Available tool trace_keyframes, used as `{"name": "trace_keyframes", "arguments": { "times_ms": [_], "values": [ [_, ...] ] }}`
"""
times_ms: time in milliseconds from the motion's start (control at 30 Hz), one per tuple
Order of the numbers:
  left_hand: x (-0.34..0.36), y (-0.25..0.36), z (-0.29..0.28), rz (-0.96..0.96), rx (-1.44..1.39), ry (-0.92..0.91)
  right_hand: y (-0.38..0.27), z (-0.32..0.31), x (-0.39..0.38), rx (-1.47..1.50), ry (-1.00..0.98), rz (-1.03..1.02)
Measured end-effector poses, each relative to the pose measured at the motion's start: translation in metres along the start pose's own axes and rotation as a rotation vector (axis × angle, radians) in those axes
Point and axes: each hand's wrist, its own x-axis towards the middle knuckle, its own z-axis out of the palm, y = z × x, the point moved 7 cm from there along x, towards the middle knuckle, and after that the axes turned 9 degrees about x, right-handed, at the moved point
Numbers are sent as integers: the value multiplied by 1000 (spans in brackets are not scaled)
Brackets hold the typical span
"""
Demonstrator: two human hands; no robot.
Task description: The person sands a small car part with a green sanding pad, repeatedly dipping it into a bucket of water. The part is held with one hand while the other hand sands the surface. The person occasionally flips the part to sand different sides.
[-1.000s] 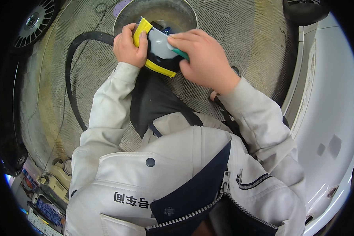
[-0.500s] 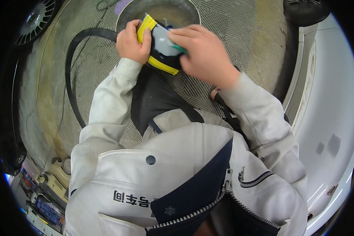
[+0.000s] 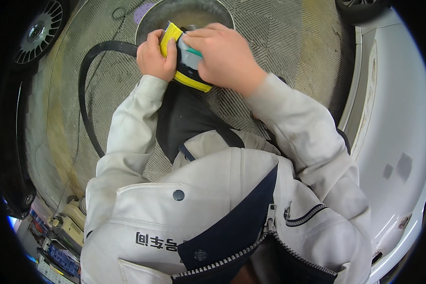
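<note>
My left hand (image 3: pixel 157 57) grips the end of a curved black part (image 3: pixel 187 70) edged with yellow tape (image 3: pixel 194 83), its thumb lying on the tape. A pale grey patch (image 3: pixel 190 57) covers the part's face. My right hand (image 3: pixel 227 59) is closed on a green scraper (image 3: pixel 195 52), fingertips over the grey patch and partly hiding it. The part is held tilted above the near side of a large round metal basin (image 3: pixel 154 14), whose inside is partly hidden by my hands.
A black hose (image 3: pixel 87 99) curves across the patterned floor mat (image 3: pixel 274 47). A purple disc (image 3: pixel 142 13) lies beside the basin. A white car body panel (image 3: pixel 393 123) runs down the right, a dark wheel (image 3: pixel 38 31) is at upper left, and beige equipment (image 3: pixel 71 222) sits at lower left.
My right hand and the scraper have moved left and upward across the part's face. My left hand and the part have shifted slightly.
</note>
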Motion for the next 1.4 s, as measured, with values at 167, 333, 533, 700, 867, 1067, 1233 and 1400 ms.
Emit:
{"name": "trace_keyframes", "arguments": {
  "times_ms": [167,333,533,700,867,1067,1233,1400],
  "values": [
    [0,-3,1,-24,-8,-30,7,-1,-5,38,-142,100],
    [-1,-5,2,-41,-8,-25,1,-28,-37,34,-121,97],
    [2,-6,4,-46,13,-24,6,9,13,-48,-136,96],
    [-2,-5,2,-23,-2,-12,11,-11,-17,65,-99,89],
    [-2,-6,3,-16,-11,8,1,-22,-28,2,-18,43],
    [0,-6,5,-11,-9,-6,-1,6,13,-103,-145,79],
    [-3,-5,3,-16,-27,20,4,-26,-37,-19,-54,54],
    [-2,-5,4,-42,-21,-6,3,-20,-34,-62,13,17]
  ]
}}
